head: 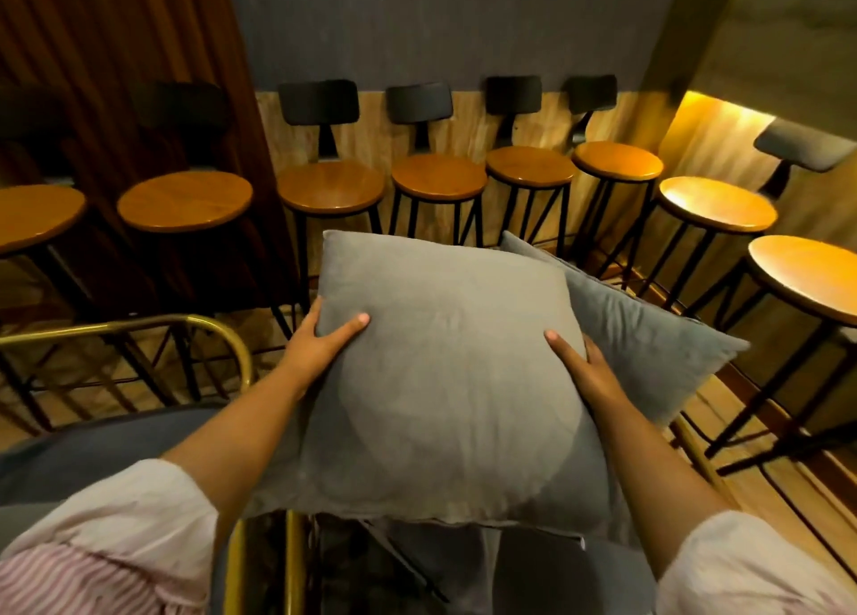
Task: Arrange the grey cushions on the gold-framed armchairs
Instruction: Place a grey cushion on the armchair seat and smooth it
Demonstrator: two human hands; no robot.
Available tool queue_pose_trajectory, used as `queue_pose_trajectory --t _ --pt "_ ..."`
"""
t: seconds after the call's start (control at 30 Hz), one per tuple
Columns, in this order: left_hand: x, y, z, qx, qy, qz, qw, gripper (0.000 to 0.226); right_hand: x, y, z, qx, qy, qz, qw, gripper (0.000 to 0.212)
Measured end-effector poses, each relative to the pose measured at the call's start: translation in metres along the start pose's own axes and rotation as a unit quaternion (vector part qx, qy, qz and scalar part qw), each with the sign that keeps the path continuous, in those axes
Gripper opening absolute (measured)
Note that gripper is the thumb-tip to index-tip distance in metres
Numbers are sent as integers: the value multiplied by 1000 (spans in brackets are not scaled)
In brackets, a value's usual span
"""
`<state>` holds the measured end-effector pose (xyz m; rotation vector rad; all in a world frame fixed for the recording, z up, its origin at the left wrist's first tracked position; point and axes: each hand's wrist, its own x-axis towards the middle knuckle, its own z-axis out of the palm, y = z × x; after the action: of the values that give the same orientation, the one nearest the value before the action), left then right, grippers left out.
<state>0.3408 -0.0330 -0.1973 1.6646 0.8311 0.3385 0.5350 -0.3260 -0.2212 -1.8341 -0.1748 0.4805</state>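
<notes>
A large square grey cushion point(445, 373) fills the middle of the head view, held up in front of me. My left hand point(320, 341) grips its left edge, thumb on top. My right hand point(584, 368) grips its right edge, thumb on the face. A second grey cushion point(649, 336) sits behind and to the right, partly hidden by the first. The gold frame of an armchair point(139, 327) curves at the left, with its dark grey seat point(92, 452) below my left arm. More gold tubing point(292, 563) shows under the cushion.
A row of several round wooden bar stools point(334, 188) with black backs and legs lines the far wall. More stools point(807, 276) stand at the right. The floor point(788, 484) is wood. A brown curtain point(116, 58) hangs at the back left.
</notes>
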Motion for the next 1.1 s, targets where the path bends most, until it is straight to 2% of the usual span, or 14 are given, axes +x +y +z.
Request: queue_pose_trajectory --t 0.07,0.2,0.3,0.5,0.67,0.77,0.93,1.1 --pt "13 -19 11 67 22 -20 997 95 16 19 13 -28 -9 21 999 84" --pt "25 -59 39 236 20 -86 968 88 41 60 53 -157 -48 133 977 93" --pt "32 -72 44 282 14 -97 954 86 48 78 65 -179 -21 145 973 92" --pt "33 -79 42 301 6 -92 949 85 46 86 68 -208 -9 124 970 89" --pt "14 -70 37 288 33 -50 956 85 22 70 72 -265 37 7 964 76" --pt "-3 -64 29 289 39 -5 957 81 5 51 85 -317 5 -42 948 70" --pt "-46 -45 -7 298 46 102 948 54 -16 11 122 -318 -53 -137 937 64" --pt "-91 -40 -65 305 99 100 942 51 -52 -24 174 -296 -100 -230 922 55"
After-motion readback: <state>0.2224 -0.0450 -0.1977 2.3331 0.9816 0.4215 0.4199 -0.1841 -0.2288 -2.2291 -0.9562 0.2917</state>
